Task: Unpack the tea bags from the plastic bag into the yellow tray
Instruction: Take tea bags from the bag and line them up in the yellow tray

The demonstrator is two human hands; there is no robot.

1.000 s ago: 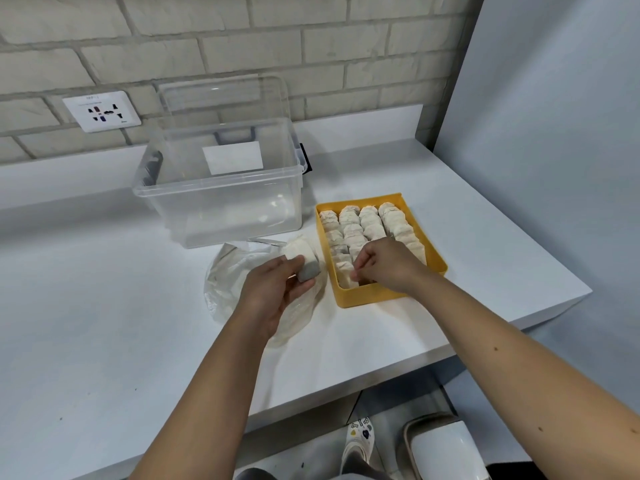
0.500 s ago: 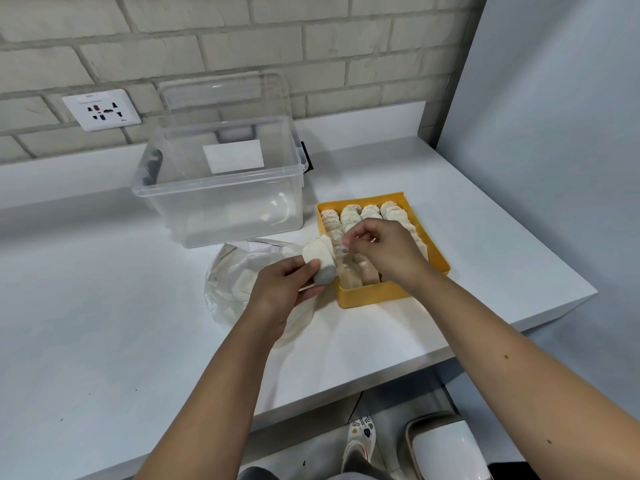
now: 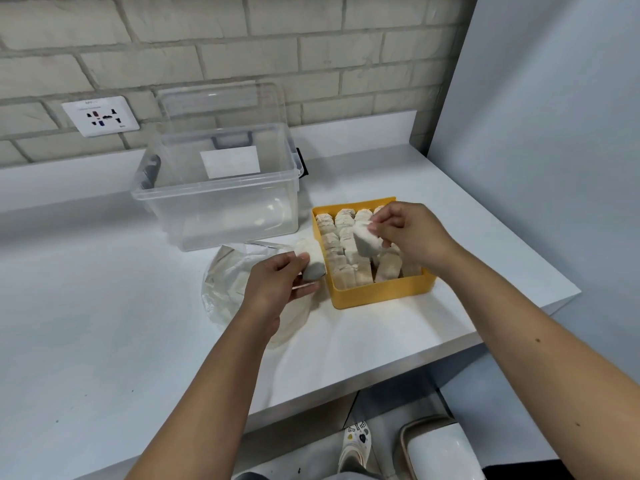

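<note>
Two tea bags are held up off the bench (image 3: pixel 104 341), one in each of the person's hands. The left hand (image 3: pixel 277 285), just left of the frame's centre, has thumb and fingers curled round the first tea bag (image 3: pixel 311 259), a pale packet with a grey end. It sits just beside the left wall of the yellow tray (image 3: pixel 381 294) and above the plastic bag (image 3: pixel 225 289). That bag lies crumpled and see-through on the bench under the hand, with more pale packets showing through it. The right hand (image 3: pixel 412 237), right of centre, pinches the second tea bag (image 3: pixel 365 240) between thumb and fingertips. It holds the packet tilted over the middle of the tray, above the rows of tea bags (image 3: pixel 341 258) standing packed inside. The tray rests on the bench right of centre, touching or nearly touching the plastic bag's right edge. Behind both, toward the upper middle of the frame, stands a clear storage box (image 3: pixel 214 202) with a white label, and its lid (image 3: pixel 221 102) leans upright against the brick wall (image 3: pixel 311 36). A wall socket (image 3: pixel 100 116) sits at upper left. Along the bottom edge, below the bench, a white shoe (image 3: pixel 356 441) and a white bin (image 3: pixel 440 448) are on the floor.
</note>
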